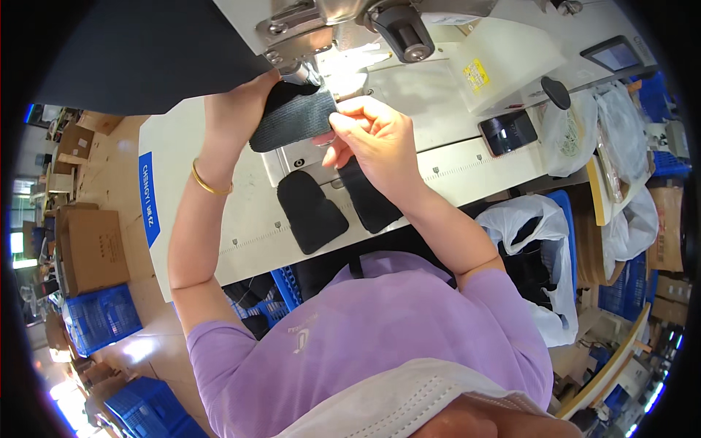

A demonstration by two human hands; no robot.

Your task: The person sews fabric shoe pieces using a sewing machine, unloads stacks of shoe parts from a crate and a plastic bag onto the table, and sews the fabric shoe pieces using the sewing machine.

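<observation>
Right hand [376, 139] pinches ribbed black piece [296, 120]; left hand [244, 98] grip hidden, can't tell. Two black cutouts [310, 212] near sewing table's [186, 190] front edge. Blue crates [106, 319] on floor [157, 310], left.

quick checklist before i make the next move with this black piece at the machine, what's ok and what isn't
1. Right hand on the held black piece: ok, thumb and forefinger pinch its right edge.
2. Left hand grip: cannot tell, its fingers are mostly hidden behind the piece.
3. Fingers clear of the needle: cannot tell, the needle isn't distinguishable.
4. Light under the machine head: ok, bright.
5. Gold bangle clear of the held piece: ok, it sits down the left wrist.
6. Left loose black piece on the table: ok, apart from the held one.
</observation>
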